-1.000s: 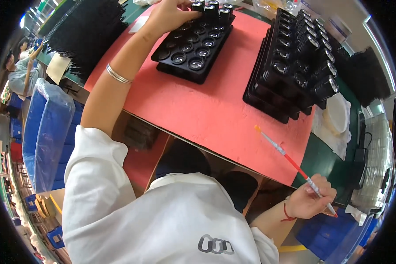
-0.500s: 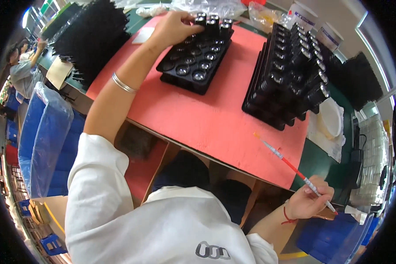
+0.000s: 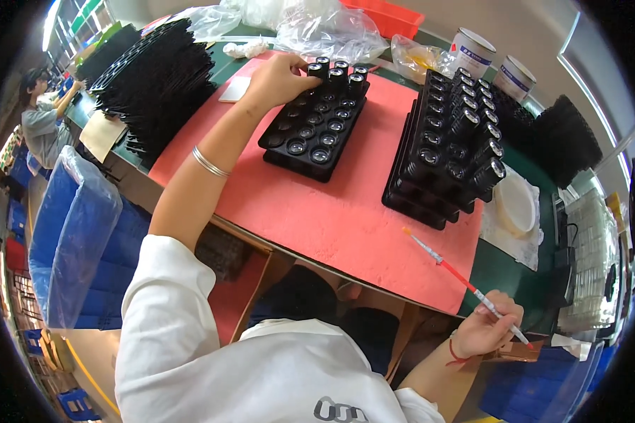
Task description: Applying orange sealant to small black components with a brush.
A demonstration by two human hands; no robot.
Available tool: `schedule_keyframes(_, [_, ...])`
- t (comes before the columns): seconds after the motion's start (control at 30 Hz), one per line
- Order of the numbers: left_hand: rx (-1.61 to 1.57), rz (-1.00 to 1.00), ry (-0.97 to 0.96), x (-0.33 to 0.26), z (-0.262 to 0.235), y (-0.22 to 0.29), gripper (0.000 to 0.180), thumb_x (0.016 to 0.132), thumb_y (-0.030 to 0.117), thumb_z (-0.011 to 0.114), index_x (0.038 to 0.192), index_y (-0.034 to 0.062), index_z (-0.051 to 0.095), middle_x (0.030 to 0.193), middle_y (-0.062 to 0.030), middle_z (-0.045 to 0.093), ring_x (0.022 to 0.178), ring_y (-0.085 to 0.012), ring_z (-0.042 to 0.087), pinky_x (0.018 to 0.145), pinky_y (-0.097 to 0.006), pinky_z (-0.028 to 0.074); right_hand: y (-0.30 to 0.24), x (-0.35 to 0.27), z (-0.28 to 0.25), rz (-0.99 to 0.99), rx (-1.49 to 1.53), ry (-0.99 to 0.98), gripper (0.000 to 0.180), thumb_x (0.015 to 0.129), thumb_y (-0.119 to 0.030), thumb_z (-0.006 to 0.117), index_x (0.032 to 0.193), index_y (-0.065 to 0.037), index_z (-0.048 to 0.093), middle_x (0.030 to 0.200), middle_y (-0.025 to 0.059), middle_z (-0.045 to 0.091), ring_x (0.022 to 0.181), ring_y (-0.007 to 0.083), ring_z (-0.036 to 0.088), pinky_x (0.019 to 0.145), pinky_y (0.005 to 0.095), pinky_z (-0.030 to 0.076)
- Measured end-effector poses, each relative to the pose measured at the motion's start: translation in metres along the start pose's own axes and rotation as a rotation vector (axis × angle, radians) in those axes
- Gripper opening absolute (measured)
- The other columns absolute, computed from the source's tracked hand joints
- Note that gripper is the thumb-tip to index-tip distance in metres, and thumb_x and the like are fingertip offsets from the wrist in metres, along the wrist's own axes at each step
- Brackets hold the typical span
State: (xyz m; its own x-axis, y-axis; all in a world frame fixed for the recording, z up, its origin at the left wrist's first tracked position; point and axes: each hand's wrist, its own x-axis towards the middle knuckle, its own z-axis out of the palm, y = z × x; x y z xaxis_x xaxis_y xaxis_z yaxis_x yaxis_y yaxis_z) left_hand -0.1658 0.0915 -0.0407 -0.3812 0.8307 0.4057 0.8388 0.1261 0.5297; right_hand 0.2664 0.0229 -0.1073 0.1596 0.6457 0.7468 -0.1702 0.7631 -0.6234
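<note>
My left hand (image 3: 281, 83) reaches to the far left corner of a black tray (image 3: 300, 166), its fingers closed round a short black cylinder (image 3: 316, 70) with a glassy top. Other such cylinders stand along the tray's far end, and round clear lenses (image 3: 320, 155) sit in the nearer cups. At the lower right, my right hand (image 3: 488, 324) grips a thin brush (image 3: 466, 282) with a red and white handle. Its pale orange tip points up and left above the pink mat (image 3: 331, 233), away from the tray.
Right of the tray stands a stack of black trays (image 3: 420, 194) with upright black cylinders. More trays (image 3: 166, 77) pile at left. White tubs (image 3: 473, 51), plastic bags (image 3: 317, 32) and a red bin (image 3: 388, 15) lie behind. A round pale dish (image 3: 516, 204) sits at right; another person (image 3: 42, 116) works far left.
The whole scene sits lower in the picture, showing more of the table's back. My left hand stays at the same cylinder; my right still holds the brush, nearly unmoved.
</note>
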Motion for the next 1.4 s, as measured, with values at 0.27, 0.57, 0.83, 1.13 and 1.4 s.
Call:
schedule_keyframes(0.27, [0.078, -0.002, 0.063, 0.003, 0.003, -0.002, 0.039, 0.065, 0.034, 0.069, 0.093, 0.007, 0.065, 0.071, -0.0045, 0.06, 0.066, -0.0176, 0.058, 0.061, -0.029, 0.044, -0.001, 0.0, 0.001, -0.02, 0.008, 0.013, 0.033, 0.091, -0.03, 0.041, 0.071, -0.004, 0.044, 0.056, 0.004, 0.043, 0.043, 0.0107, 0.034, 0.046, 0.0257, 0.026])
schedule_keyframes(0.57, [0.034, -0.015, -0.026, 0.001, 0.003, 0.006, 0.037, 0.065, 0.033, 0.069, 0.085, 0.003, 0.064, 0.065, -0.0056, 0.058, 0.06, -0.016, 0.057, 0.056, -0.029, 0.043, 0.0, -0.001, -0.001, 0.021, 0.08, 0.004, 0.03, 0.09, -0.026, 0.045, 0.073, -0.002, 0.048, 0.056, 0.0052, 0.046, 0.045, 0.0126, 0.041, 0.047, 0.0244, 0.029])
schedule_keyframes(0.83, [0.036, -0.054, -0.075, 0.004, -0.005, 0.008, 0.039, 0.063, 0.033, 0.069, 0.091, 0.0052, 0.066, 0.075, -0.0083, 0.064, 0.071, -0.0188, 0.061, 0.066, -0.03, 0.046, -0.005, -0.002, -0.006, 0.059, 0.108, -0.016, 0.027, 0.09, -0.022, 0.046, 0.075, -0.001, 0.049, 0.064, 0.0067, 0.049, 0.05, 0.013, 0.043, 0.048, 0.0249, 0.034])
schedule_keyframes(1.13, [0.173, 0.31, 0.197, -0.023, -0.022, 0.1, 0.047, 0.067, 0.042, 0.064, 0.096, 0.005, 0.063, 0.095, -0.0148, 0.061, 0.091, -0.0282, 0.057, 0.082, -0.037, 0.043, -0.008, 0.005, -0.009, 0.16, 0.2, -0.005, 0.025, 0.09, -0.019, 0.045, 0.075, 0.001, 0.051, 0.061, 0.0086, 0.05, 0.049, 0.0132, 0.046, 0.046, 0.0222, 0.037])
schedule_keyframes(1.4, [0.005, 0.609, -0.057, -0.035, 0.012, 0.172, 0.043, 0.066, 0.038, 0.071, 0.084, -0.0006, 0.062, 0.084, -0.0143, 0.061, 0.083, -0.0277, 0.057, 0.076, -0.034, 0.043, -0.01, 0.009, -0.01, 0.274, 0.332, 0.08, 0.026, 0.091, -0.019, 0.045, 0.075, 0.0, 0.053, 0.065, 0.0108, 0.055, 0.05, 0.0137, 0.048, 0.046, 0.0233, 0.039])
